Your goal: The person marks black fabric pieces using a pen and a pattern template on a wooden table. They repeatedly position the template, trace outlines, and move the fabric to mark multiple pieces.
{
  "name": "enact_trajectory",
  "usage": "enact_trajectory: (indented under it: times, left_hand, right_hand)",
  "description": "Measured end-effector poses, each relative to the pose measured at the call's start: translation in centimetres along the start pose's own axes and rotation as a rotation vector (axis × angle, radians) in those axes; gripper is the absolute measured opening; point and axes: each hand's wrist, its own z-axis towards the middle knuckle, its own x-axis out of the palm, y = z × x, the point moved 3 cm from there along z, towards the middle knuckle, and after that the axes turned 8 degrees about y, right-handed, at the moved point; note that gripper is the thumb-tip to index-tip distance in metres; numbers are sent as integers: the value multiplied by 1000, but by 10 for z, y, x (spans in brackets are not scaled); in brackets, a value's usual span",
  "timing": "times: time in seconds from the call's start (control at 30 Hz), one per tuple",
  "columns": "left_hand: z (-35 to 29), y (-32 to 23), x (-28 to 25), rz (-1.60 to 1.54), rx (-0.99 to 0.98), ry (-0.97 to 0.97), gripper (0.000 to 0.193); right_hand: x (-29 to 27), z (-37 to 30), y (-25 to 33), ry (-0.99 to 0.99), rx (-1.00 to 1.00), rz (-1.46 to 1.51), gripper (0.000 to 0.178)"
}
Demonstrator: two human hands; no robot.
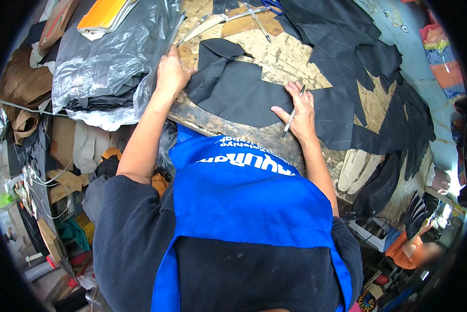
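A black sheet of leather-like material [244, 93] lies on the worn wooden table [290, 62], its upper left corner folded over. My left hand [172, 74] rests at the sheet's left end, thumb stretched out to its edge and fingers pointing away. A pen [294, 111] with a clear barrel and dark ends sits between the fingers of my right hand [301, 115]. That hand lies on the sheet's right part, fingers spread forward. Where this sheet meets the larger black pieces [335, 57] to the right is hard to tell.
Pens [258, 25], tan pattern pieces [244, 26] and blue-handled scissors [273, 6] lie at the far side. Left stands a plastic-wrapped black stack [114, 57] with an orange-covered notebook [102, 16]. Pale strips [357, 169] lie at right. Another person [402, 252] in orange is at lower right.
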Motion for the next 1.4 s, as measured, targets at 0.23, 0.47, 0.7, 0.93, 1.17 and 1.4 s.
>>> enact_trajectory:
  times: [0.23, 0.47, 0.7, 0.93, 1.17, 1.4]
  left_hand:
    - [-17, 2, -62, -224, 69, -584, 46]
    - [-40, -2, -37, -1111, -18, -36, 27]
    - [-33, -6, 15, -147, 42, 149, 36]
    - [-13, 32, -23, -102, 125, -286, 36]
    - [-20, 34, -32, 10, 95, -205, 40]
    - [-14, 38, -33, -110, 113, -210, 38]
  right_hand:
    - [-33, -31, -46, -342, 187, -58, 58]
    - [-75, -76, -119, -560, 749, -237, 55]
    - [-65, -77, -108, -582, 547, -305, 45]
    - [-43, -64, -78, -531, 427, -262, 44]
    - [-42, -64, -80, -539, 411, -202, 42]
    - [-45, -63, -88, -466, 458, -139, 36]
